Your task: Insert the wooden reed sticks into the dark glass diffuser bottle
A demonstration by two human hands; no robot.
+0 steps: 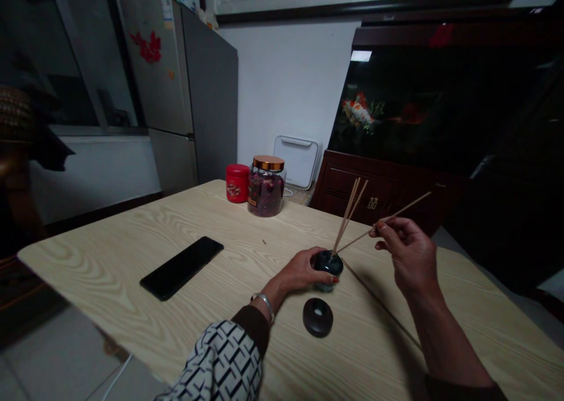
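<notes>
Left hand [303,269] has its fingers wrapped round the bottle [330,263], probably so it won't tip; right hand [412,249] pinches a stick [412,204] partway along, likely for control.

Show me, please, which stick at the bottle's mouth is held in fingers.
The low-slanting stick, pinched by the right hand; the other sticks stand steeper in the dark bottle, unheld.

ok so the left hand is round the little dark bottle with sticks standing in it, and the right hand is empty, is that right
Not quite: the right hand isn't empty. The head view shows it pinching a thin stick. The left hand is indeed round the little dark bottle, with sticks standing in it.
</notes>
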